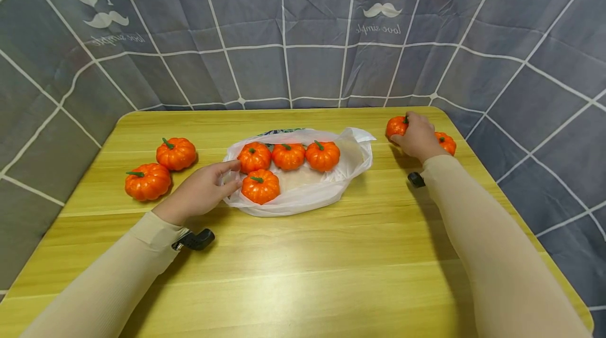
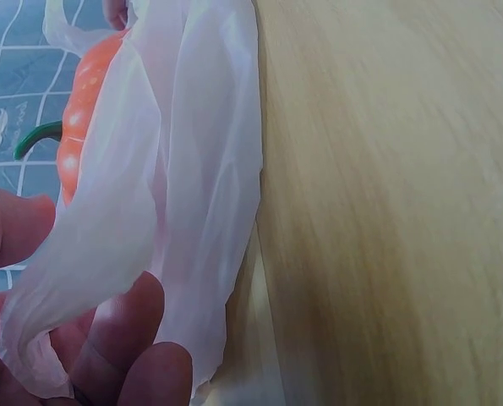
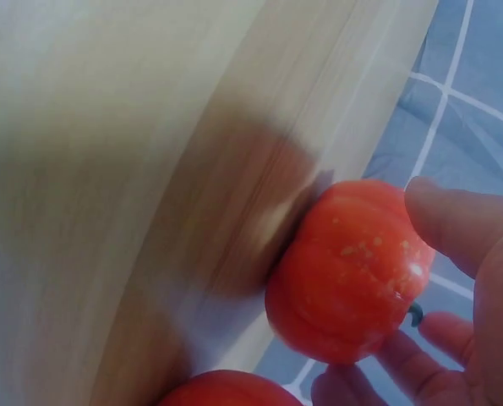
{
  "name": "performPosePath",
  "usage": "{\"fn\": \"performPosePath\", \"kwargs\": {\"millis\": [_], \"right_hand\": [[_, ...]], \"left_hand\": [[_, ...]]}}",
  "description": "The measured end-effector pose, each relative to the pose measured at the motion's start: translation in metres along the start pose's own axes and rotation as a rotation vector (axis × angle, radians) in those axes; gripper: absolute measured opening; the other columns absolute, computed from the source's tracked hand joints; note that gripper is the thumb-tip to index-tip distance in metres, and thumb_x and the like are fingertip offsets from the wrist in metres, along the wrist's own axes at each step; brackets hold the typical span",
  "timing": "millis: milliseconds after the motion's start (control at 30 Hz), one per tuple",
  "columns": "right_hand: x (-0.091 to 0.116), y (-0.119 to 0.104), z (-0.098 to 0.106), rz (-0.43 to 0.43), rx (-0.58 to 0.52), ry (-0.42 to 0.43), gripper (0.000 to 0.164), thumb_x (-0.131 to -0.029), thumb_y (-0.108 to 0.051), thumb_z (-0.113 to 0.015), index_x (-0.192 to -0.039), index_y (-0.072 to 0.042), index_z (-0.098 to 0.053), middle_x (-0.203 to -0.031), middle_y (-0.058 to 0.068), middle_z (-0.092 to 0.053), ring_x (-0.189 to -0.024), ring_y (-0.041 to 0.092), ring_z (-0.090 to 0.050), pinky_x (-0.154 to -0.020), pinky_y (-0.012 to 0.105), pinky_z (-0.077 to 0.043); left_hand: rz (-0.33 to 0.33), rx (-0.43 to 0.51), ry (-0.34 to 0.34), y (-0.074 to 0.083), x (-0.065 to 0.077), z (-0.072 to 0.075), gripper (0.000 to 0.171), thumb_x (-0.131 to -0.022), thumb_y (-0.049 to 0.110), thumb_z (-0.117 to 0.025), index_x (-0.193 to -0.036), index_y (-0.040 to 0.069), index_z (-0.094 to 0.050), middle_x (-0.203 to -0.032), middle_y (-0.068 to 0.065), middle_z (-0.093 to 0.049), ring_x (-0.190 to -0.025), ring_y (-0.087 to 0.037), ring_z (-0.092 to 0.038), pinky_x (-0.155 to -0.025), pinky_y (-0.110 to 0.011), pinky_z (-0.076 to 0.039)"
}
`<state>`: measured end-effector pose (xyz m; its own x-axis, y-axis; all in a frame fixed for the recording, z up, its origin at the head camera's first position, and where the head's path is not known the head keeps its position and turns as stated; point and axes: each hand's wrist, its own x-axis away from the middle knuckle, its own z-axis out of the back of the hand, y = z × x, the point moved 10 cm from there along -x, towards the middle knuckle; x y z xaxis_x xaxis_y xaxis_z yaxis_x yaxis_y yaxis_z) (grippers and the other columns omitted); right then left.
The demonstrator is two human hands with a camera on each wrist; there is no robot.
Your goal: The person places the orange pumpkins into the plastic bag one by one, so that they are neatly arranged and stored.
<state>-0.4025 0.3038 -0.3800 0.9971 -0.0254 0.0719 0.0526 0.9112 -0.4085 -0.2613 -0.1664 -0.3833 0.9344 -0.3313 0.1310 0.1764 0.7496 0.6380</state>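
Observation:
A white plastic bag (image 1: 310,198) lies spread in the middle of the table with several orange toy pumpkins on it, such as one (image 1: 260,186) at the near left. My left hand (image 1: 202,191) holds the bag's left edge; in the left wrist view a flap of white plastic (image 2: 107,228) runs between thumb and curled fingers. At the far right, my right hand (image 1: 420,137) grips an orange pumpkin (image 3: 348,271), thumb on one side and fingers on the other. Whether this pumpkin touches the table cannot be told. Another pumpkin (image 1: 446,143) sits beside that hand, partly hidden.
Two pumpkins, one farther back (image 1: 176,153) and one nearer (image 1: 148,181), stand on the left of the wooden table (image 1: 303,275). A grey checked cloth (image 1: 312,28) hangs behind and at both sides. Black bands are on both wrists.

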Motion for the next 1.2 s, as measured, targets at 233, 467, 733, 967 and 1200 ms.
{"fn": "performPosePath", "kwargs": {"millis": [233, 467, 733, 967, 1200], "right_hand": [[-0.006, 0.004, 0.002, -0.036, -0.052, 0.017, 0.092, -0.1, -0.031, -0.069, -0.165, 0.004, -0.015, -0.163, 0.038, -0.025, -0.145, 0.059, -0.03, -0.121, 0.07, -0.03], [-0.012, 0.011, 0.002, -0.083, -0.063, -0.001, 0.1, -0.1, -0.037, -0.069, -0.167, 0.002, -0.006, -0.165, 0.039, -0.018, -0.149, 0.059, -0.026, -0.122, 0.069, -0.03], [-0.015, 0.006, -0.004, -0.033, 0.019, -0.058, 0.095, -0.099, -0.034, -0.069, -0.16, 0.016, -0.016, -0.156, 0.045, -0.031, -0.143, 0.058, -0.036, -0.123, 0.066, -0.031], [-0.014, 0.004, -0.005, -0.026, 0.035, -0.065, 0.095, -0.098, -0.034, -0.069, -0.16, 0.016, -0.017, -0.156, 0.045, -0.031, -0.144, 0.058, -0.035, -0.124, 0.065, -0.029], [-0.009, -0.008, 0.008, 0.03, -0.027, 0.002, 0.092, -0.097, -0.034, -0.07, -0.161, 0.012, -0.022, -0.157, 0.041, -0.035, -0.142, 0.057, -0.037, -0.122, 0.067, -0.032]], "left_hand": [[0.02, 0.003, -0.005, -0.002, -0.001, 0.0, 0.061, -0.108, 0.038, -0.057, -0.159, 0.006, -0.046, -0.163, -0.015, -0.048, -0.153, -0.039, -0.04, -0.125, -0.062, -0.032], [0.014, -0.005, 0.0, -0.003, -0.002, -0.001, 0.06, -0.108, 0.037, -0.058, -0.159, 0.006, -0.046, -0.162, -0.015, -0.049, -0.151, -0.039, -0.043, -0.124, -0.061, -0.034], [0.011, -0.002, 0.002, -0.004, -0.002, -0.001, 0.059, -0.108, 0.034, -0.057, -0.158, 0.006, -0.047, -0.162, -0.016, -0.049, -0.15, -0.038, -0.044, -0.123, -0.061, -0.035], [0.017, 0.001, 0.0, -0.004, -0.002, 0.0, 0.059, -0.108, 0.034, -0.057, -0.158, 0.006, -0.047, -0.162, -0.016, -0.049, -0.151, -0.038, -0.043, -0.124, -0.061, -0.034], [0.019, -0.009, 0.008, -0.004, -0.001, 0.001, 0.06, -0.108, 0.036, -0.057, -0.158, 0.006, -0.047, -0.162, -0.016, -0.049, -0.149, -0.038, -0.046, -0.123, -0.061, -0.036]]}}
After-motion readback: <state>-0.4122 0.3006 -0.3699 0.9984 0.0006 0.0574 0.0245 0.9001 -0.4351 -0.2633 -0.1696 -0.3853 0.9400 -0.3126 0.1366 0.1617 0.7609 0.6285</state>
